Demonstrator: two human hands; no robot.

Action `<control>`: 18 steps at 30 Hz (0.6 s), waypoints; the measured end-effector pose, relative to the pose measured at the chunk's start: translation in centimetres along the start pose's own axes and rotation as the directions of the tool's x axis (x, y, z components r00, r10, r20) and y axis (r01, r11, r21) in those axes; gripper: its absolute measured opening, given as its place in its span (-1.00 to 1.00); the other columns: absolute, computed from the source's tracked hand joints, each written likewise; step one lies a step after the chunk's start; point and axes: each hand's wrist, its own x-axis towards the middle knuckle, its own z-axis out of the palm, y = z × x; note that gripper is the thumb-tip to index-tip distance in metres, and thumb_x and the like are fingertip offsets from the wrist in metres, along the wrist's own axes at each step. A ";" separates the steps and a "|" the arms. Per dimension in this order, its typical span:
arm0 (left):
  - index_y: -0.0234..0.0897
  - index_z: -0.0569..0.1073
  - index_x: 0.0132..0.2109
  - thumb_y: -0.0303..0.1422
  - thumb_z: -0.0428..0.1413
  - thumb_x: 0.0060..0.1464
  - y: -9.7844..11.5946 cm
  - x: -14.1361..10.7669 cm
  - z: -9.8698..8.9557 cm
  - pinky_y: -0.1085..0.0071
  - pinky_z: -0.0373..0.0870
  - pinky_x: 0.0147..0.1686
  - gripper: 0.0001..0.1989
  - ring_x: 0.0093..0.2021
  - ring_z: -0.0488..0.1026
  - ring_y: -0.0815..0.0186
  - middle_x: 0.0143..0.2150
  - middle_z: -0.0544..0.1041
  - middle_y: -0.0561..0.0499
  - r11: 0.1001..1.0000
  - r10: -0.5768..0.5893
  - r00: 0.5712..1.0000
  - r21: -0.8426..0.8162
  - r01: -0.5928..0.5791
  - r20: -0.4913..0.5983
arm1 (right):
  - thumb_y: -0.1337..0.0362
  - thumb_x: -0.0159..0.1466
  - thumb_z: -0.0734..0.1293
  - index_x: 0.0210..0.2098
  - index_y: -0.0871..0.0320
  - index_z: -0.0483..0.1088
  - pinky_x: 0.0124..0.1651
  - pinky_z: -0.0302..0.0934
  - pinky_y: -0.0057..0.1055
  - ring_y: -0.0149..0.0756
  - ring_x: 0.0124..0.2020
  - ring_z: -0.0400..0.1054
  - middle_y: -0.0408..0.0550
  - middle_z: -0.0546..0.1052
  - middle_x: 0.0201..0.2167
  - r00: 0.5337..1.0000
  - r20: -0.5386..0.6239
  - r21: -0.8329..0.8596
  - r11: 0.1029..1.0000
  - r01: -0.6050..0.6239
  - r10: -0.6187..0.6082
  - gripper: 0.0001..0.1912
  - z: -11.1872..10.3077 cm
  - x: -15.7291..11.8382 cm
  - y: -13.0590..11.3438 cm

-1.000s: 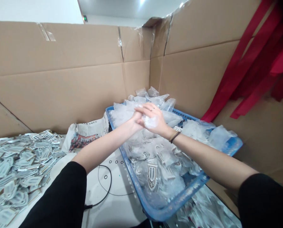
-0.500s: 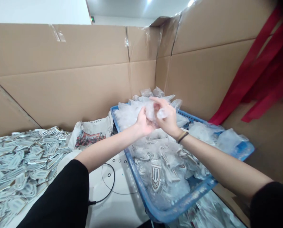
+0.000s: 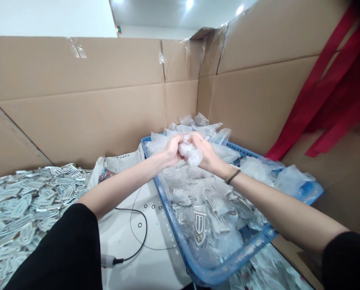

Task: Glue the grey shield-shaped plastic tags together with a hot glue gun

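One blue plastic basket (image 3: 212,277) has its near rim at lower centre. Over its translucent plastic packets (image 3: 210,201), mid-frame, the left hand (image 3: 174,150) and right hand (image 3: 208,154) grip a crumpled translucent plastic bag (image 3: 192,154) between them. Neither is nearer; its long axis cannot be told. Open air lies above; tan cardboard walls (image 3: 107,125) bound the far side.
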 end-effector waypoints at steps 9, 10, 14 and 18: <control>-0.18 0.51 -0.22 -0.09 0.27 -0.11 2.3 -1.0 -6.7 0.23 0.40 -0.15 -0.66 -0.25 0.56 0.06 -0.40 0.57 -0.07 0.463 -0.073 0.978 0.875 -0.142 0.197 | 0.24 0.01 0.44 -0.39 0.01 0.16 -0.13 0.30 -0.08 -0.05 -0.34 0.39 -0.12 0.42 -0.46 0.932 -0.237 -0.033 0.957 -0.289 0.273 -0.67 -2.8 0.8 1.0; -0.20 0.50 -0.35 -0.08 0.33 -0.20 1.8 -1.1 -7.4 0.22 0.37 -0.13 -0.66 -0.21 0.55 0.00 -0.46 0.54 -0.07 0.323 -0.088 0.982 0.937 -0.132 0.169 | 0.26 -0.01 0.44 -0.39 0.01 0.17 -0.13 0.29 -0.09 -0.06 -0.34 0.38 -0.12 0.42 -0.45 0.928 -0.257 -0.032 0.958 -0.285 0.268 -0.66 -3.0 0.8 1.0; -0.19 0.47 -0.47 -0.16 0.41 -0.38 0.1 -1.5 -8.4 0.23 0.32 -0.16 -0.66 -0.27 0.51 0.03 -0.47 0.54 -0.05 -0.011 -0.239 0.957 0.985 -0.171 0.163 | 0.27 -0.03 0.42 -0.42 0.00 0.15 -0.15 0.27 -0.11 -0.12 -0.40 0.33 -0.15 0.38 -0.49 0.924 -0.269 0.003 0.959 -0.282 0.272 -0.67 -3.1 0.9 0.8; -0.19 0.47 -0.47 -0.36 0.20 -0.12 0.1 -1.0 -8.4 0.35 0.25 -0.31 -0.94 -0.43 0.40 0.27 -0.45 0.55 0.03 0.113 -0.106 0.942 0.945 -0.305 0.317 | 0.26 -0.07 0.41 -0.37 0.03 0.22 -0.15 0.25 -0.15 -0.18 -0.39 0.32 -0.19 0.37 -0.47 0.908 -0.226 0.202 0.929 -0.310 0.352 -0.68 -3.0 0.9 0.9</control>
